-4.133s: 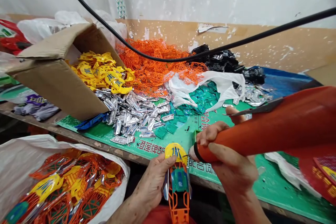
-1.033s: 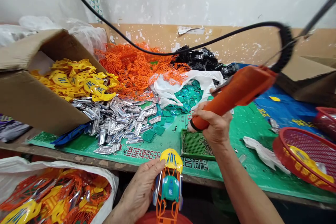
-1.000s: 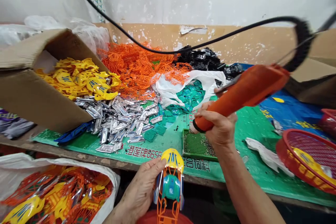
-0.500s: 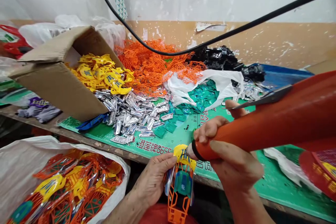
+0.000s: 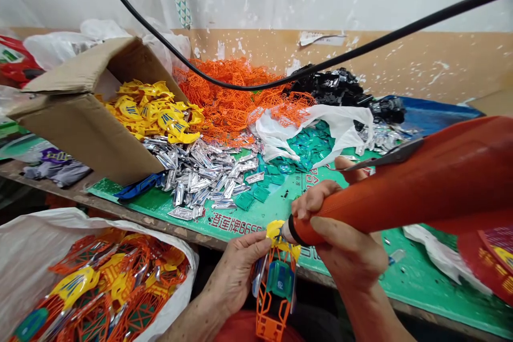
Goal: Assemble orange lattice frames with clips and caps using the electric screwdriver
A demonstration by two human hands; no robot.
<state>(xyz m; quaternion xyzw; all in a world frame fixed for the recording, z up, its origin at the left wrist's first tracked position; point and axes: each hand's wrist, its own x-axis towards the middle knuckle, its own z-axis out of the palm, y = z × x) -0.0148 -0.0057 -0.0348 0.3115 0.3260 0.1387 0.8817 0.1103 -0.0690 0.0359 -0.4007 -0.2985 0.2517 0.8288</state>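
Note:
My left hand [image 5: 236, 272] is closed on a toy car body [image 5: 276, 307], an orange plastic frame with a teal window piece [image 5: 280, 279], silver side pieces and a yellow front piece [image 5: 274, 232]. My right hand [image 5: 348, 246] wraps round an orange power screwdriver [image 5: 404, 192] with a long metal lever on top. The tool points left and down. Its pale tip meets the yellow front piece; the bit's end is hidden there. Both hands are over the table's front edge.
A cardboard box [image 5: 80, 128] spills yellow parts [image 5: 160, 112]. Behind lie orange frames [image 5: 228, 99] and black parts [image 5: 336, 88]; silver pieces [image 5: 208, 173] and teal pieces [image 5: 310, 144] lie nearer. A white bag [image 5: 24, 256] holds assembled bodies at left. A black cable [image 5: 248, 87] hangs across.
The screwdriver and my right hand have shifted slightly left and down, the tip further over the yellow front piece. The cable has swung a little. My left hand stays nearly still.

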